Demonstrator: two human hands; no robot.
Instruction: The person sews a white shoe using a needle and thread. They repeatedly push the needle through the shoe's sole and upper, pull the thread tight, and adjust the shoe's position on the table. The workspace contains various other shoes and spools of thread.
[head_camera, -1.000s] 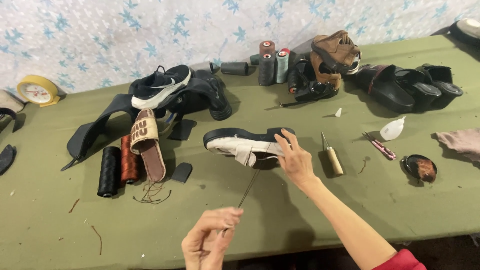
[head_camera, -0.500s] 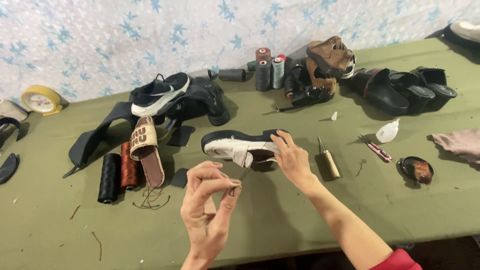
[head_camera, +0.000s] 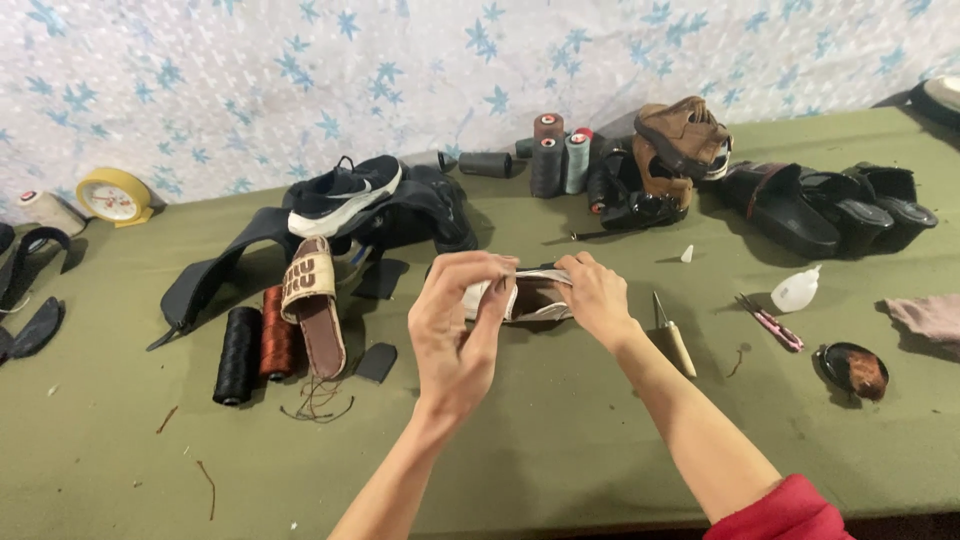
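Note:
A white and black shoe (head_camera: 535, 298) lies on the green table (head_camera: 560, 440) in the middle of the head view. My right hand (head_camera: 597, 298) grips its right side. My left hand (head_camera: 462, 325) is raised in front of the shoe's left end, fingers pinched at its edge; whether a needle or thread is in them cannot be made out. Most of the shoe is hidden behind both hands. A wooden-handled awl (head_camera: 674, 335) lies just right of my right hand.
Left of the hands lie a brown slide sandal (head_camera: 312, 300), a black thread spool (head_camera: 238, 355), a rust spool (head_camera: 277, 345) and a black sneaker (head_camera: 345, 195). Behind stand thread cones (head_camera: 560, 160), brown shoes (head_camera: 680, 135) and black sandals (head_camera: 830, 205). At right: glue bottle (head_camera: 797, 290), polish tin (head_camera: 852, 368).
My left hand rose from the table's front edge up to the shoe's left end. My right hand shifted its grip and the shoe now sits between both hands.

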